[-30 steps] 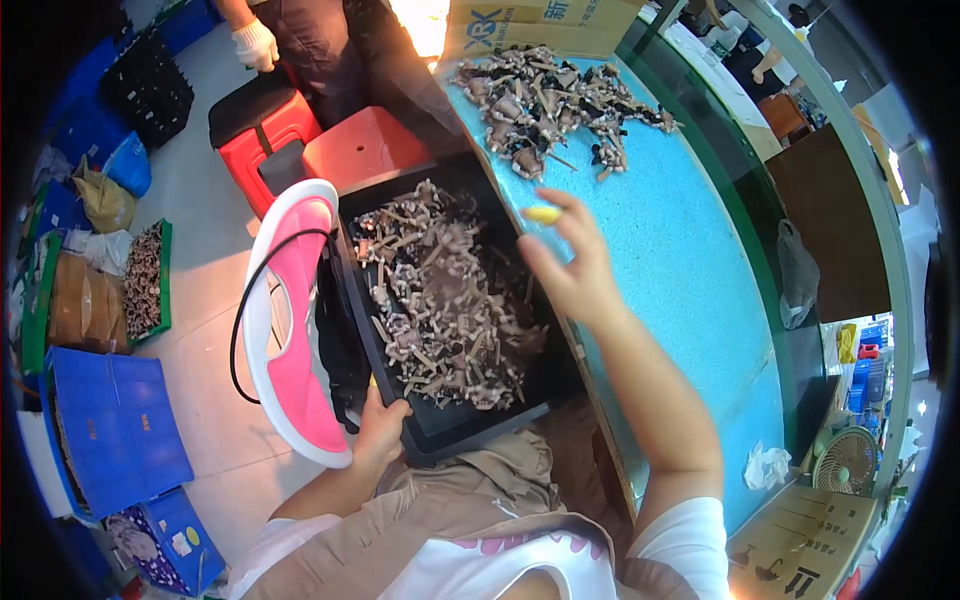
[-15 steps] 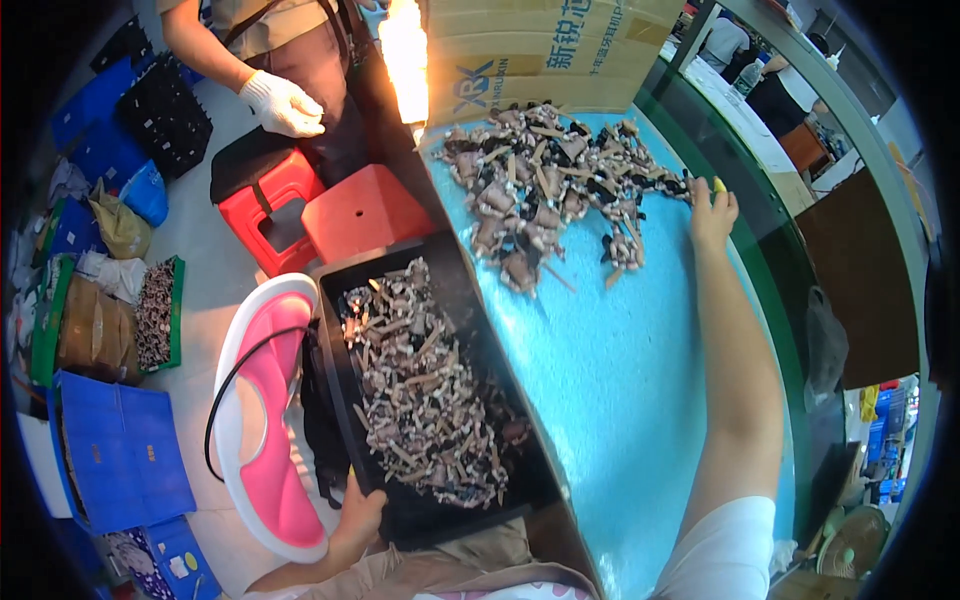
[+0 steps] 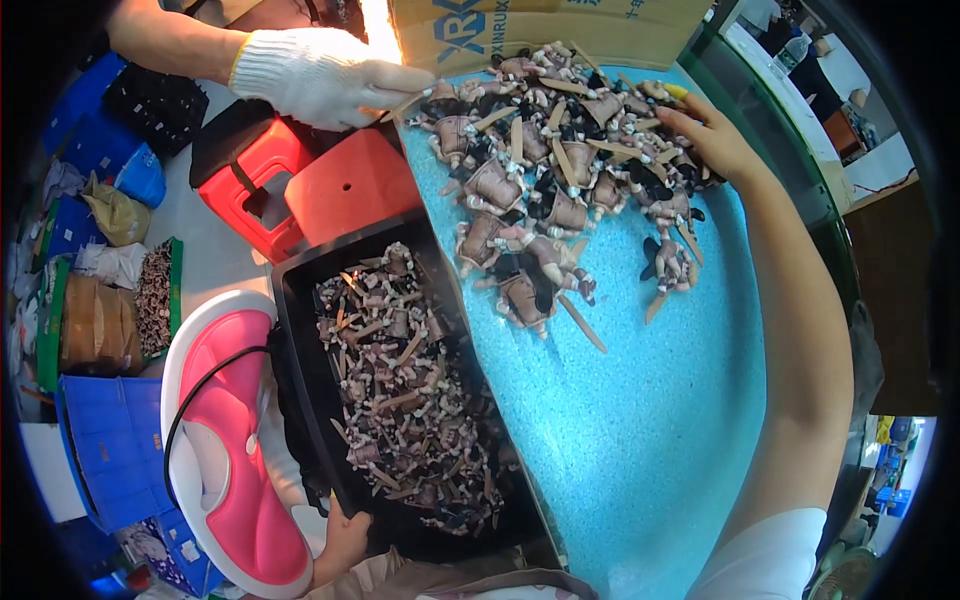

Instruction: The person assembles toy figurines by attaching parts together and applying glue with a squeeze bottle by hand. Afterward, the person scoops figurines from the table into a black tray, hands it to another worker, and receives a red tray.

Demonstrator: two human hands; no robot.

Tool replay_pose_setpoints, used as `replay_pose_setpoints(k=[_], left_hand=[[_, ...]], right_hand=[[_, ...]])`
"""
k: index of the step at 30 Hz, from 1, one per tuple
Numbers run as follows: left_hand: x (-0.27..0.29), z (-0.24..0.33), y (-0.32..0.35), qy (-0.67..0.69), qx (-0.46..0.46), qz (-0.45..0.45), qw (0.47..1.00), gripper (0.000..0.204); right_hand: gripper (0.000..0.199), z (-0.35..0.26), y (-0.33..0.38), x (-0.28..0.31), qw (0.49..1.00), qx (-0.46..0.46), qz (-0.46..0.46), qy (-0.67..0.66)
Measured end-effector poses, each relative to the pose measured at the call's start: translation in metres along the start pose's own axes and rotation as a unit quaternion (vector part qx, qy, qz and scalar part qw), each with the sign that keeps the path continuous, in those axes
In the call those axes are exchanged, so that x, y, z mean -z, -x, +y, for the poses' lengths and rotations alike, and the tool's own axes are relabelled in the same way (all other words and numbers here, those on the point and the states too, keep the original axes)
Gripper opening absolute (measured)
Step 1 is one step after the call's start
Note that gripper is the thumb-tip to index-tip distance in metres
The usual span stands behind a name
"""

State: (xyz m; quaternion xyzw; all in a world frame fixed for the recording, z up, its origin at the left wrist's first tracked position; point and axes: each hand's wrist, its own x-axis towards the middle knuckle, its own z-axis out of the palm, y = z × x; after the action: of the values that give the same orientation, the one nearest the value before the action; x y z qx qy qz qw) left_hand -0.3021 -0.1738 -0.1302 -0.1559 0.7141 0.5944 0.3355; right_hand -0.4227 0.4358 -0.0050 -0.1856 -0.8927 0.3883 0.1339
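Observation:
A pile of small brown, black and white figurines [image 3: 550,180] with flat tan blade-like pieces lies on the blue tabletop [image 3: 640,430]. My right hand [image 3: 710,135] reaches over the pile's far right side, fingers spread against the figurines, a yellow cover on one fingertip. Whether it touches one figurine or several is hidden. At the lower left my left hand [image 3: 345,540] is closed on the near edge of a black tray [image 3: 300,300]. More figurines [image 3: 410,400] of the same kind fill this tray.
Another person's white-gloved hand [image 3: 315,80] is at the pile's left edge. A cardboard sheet [image 3: 590,35] stands behind the pile. Red stools [image 3: 350,190], a pink and white cushioned seat [image 3: 240,470] and blue crates [image 3: 120,450] are on the left.
The view has moved closer to the pile. My right hand has gone from the table's right edge onto the figurines. The other person's gloved hand has reached across to the pile.

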Motion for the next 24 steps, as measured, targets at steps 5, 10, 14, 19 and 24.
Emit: replay_pose_setpoints(k=[5,10,14,19,24], left_hand=[[-0.001,-0.003,0.002,0.015,0.003,-0.003,1.0,0.07],[0.007,-0.016,-0.011,0.019,-0.006,-0.027,0.999,0.07],[0.008,-0.014,-0.01,0.027,-0.072,-0.049,0.996,0.062],[0.003,-0.017,-0.018,0.031,-0.078,-0.068,0.994,0.064],[0.003,-0.004,-0.005,0.063,-0.046,-0.072,0.994,0.065]], right_hand=[[0.047,-0.019,0.025,-0.015,0.996,0.065,-0.006,0.061],[0.045,-0.047,0.06,-0.039,0.998,0.039,-0.007,0.04],[0.045,-0.079,0.092,-0.06,0.998,0.061,-0.007,0.007],[0.047,-0.076,0.127,-0.098,0.99,0.106,0.049,0.085],[0.041,-0.13,0.159,-0.135,0.981,0.155,0.081,0.09]])
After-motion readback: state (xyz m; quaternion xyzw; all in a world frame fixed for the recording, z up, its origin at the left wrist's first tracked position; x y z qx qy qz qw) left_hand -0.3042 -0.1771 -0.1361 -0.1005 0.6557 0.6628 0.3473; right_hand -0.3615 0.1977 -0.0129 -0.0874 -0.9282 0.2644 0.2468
